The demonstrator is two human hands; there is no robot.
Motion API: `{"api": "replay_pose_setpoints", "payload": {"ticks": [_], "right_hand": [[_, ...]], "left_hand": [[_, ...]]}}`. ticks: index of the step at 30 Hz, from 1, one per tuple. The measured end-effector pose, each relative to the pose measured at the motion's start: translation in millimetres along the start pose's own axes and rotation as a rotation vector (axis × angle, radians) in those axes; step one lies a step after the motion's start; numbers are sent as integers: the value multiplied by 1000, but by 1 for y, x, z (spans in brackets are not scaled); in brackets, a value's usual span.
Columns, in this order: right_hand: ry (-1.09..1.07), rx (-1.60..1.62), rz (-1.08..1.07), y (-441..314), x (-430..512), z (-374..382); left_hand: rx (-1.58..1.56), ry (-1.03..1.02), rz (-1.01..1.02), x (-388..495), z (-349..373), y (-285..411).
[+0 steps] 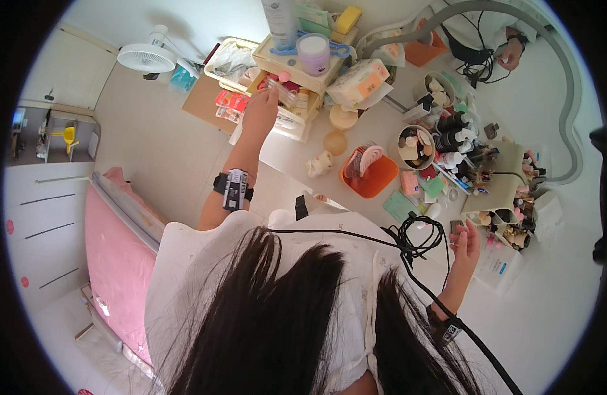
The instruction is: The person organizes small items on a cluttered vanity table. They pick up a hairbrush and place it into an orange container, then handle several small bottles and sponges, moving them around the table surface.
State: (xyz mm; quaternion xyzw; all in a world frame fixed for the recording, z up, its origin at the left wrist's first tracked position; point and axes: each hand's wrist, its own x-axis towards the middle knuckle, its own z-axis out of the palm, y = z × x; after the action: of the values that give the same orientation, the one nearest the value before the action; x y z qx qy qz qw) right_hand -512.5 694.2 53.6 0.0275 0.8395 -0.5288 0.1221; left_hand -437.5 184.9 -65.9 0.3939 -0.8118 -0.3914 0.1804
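Observation:
My left hand [263, 106] reaches over a pulled-out drawer [310, 118] of a cream drawer unit [291, 64]. Its fingers pinch a small clear plastic item [282, 94] whose exact kind I cannot make out. Pink and red items and a yellowish bottle [301, 101] lie in that drawer. Beside the desk's right part, my right hand [466, 242] is raised with fingers apart and nothing visible in it. A coil of black cable [422, 237] hangs just left of it. Each wrist carries a strapped-on device, the left one [235, 189] fully visible.
An orange bin [367, 173] holding pink combs or brushes stands on the white desk [303, 148]. Nearby are a round cosmetics pot [412, 147], dark bottles [451, 129], a tissue pack [358, 83] and a cream organizer [496, 182]. A grey curved frame [566, 98] surrounds an apparent reflection.

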Motion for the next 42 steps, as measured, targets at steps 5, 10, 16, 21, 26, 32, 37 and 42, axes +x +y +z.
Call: {"api": "replay_pose_setpoints", "payload": {"ticks": [5, 10, 16, 21, 26, 32, 37, 42], "right_hand": [[7, 3, 26, 6, 0, -5], [30, 24, 21, 10, -1, -10], [26, 46, 57, 18, 1, -13], [21, 18, -48, 47, 6, -47], [184, -43, 183, 119, 43, -101], [-165, -274, 183, 232, 94, -57], [-343, -525, 441, 265, 136, 11], [-275, -691, 342, 265, 142, 29]], "left_hand": [[184, -64, 363, 3, 19, -19], [-27, 409, 63, -25, 32, -16], [-1169, 99, -406, -25, 62, -25], [-1333, 12, -340, 23, 82, -33], [-1031, -40, -348, 28, 77, -28], [-839, 180, -375, -19, 85, -3], [-602, -120, -274, -90, 104, 3], [-546, -379, -233, -135, 121, 6]]}}
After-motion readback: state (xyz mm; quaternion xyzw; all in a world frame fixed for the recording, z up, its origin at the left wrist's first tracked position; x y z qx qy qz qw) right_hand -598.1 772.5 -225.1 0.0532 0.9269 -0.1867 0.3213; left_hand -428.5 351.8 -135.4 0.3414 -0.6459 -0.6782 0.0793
